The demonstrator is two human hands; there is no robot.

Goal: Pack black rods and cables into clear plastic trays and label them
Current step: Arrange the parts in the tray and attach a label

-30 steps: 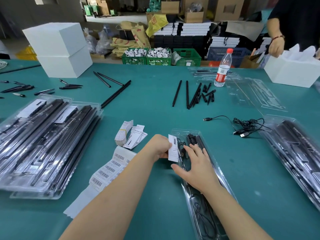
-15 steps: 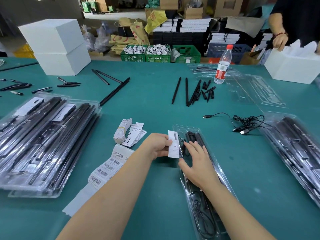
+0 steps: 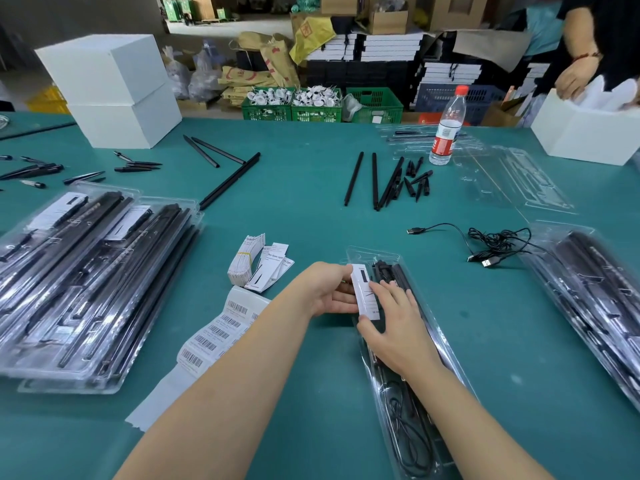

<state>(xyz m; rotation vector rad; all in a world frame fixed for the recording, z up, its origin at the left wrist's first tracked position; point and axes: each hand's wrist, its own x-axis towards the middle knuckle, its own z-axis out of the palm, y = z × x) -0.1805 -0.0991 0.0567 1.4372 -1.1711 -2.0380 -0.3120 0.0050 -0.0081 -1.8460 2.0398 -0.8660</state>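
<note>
My left hand [image 3: 329, 289] pinches the left edge of a small white paper label card [image 3: 364, 292], fingers curled behind it and thumb on top, holding it over the far end of the long clear plastic tray [image 3: 446, 351] that lies on the teal table [image 3: 311, 202] straight in front of me. My right hand [image 3: 394, 327] rests on that tray, its fingers fairly straight and spread, the fingertips [image 3: 375, 289] touching the card's right edge. Inside the tray lie black rods [image 3: 403, 275] at the far end and a coiled black cable [image 3: 412, 441] at the near end. Left of the tray lie a strip of white barcode stickers [image 3: 211, 336] and, just beyond it, a banded bundle of white label cards [image 3: 247, 259] with a few loose ones beside it. Farther left of the tray sits a stack of filled clear trays [image 3: 86, 282] holding black rods. Right of the tray lies another pile of filled clear trays [image 3: 595, 306], and between the two a tangled black USB cable [image 3: 491, 240]. Beyond the tray, loose black rods and short black tips [image 3: 388, 181] are scattered, near a clear water bottle with a red cap [image 3: 448, 128] and empty clear trays [image 3: 512, 181]. Far left of the bottle stand two stacked white boxes [image 3: 110, 91].
</note>
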